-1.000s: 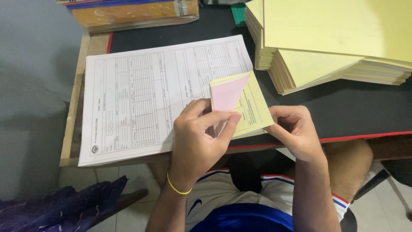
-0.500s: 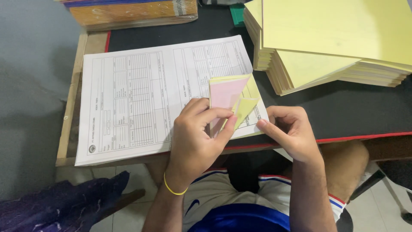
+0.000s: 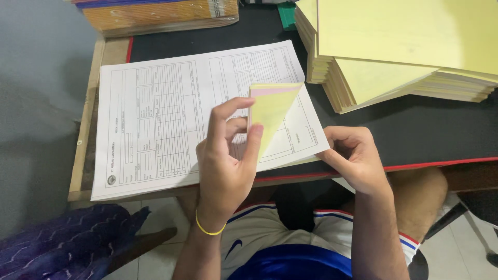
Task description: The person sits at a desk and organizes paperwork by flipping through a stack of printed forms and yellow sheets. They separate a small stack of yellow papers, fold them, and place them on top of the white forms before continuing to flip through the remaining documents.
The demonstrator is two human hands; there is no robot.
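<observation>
A stack of white printed forms (image 3: 161, 109) lies on the black desk top (image 3: 415, 129) in front of me. Its near right corner is folded up, showing a yellow sheet (image 3: 270, 111) with pink and white sheet edges behind it. My left hand (image 3: 225, 155) pinches these lifted corners between thumb and fingers, a yellow band on its wrist. My right hand (image 3: 353, 158) grips the near right corner of the stack at the desk's front edge.
Tall fanned piles of yellow sheets (image 3: 404, 46) fill the back right of the desk. A wrapped orange bundle (image 3: 161, 15) lies at the back left. A wooden frame edge (image 3: 85, 114) borders the desk on the left, with dark blue cloth (image 3: 62, 249) below.
My left hand has raised the folded corners higher and flipped another yellow sheet up, covering the pink one that showed before. My right hand stays on the stack's corner.
</observation>
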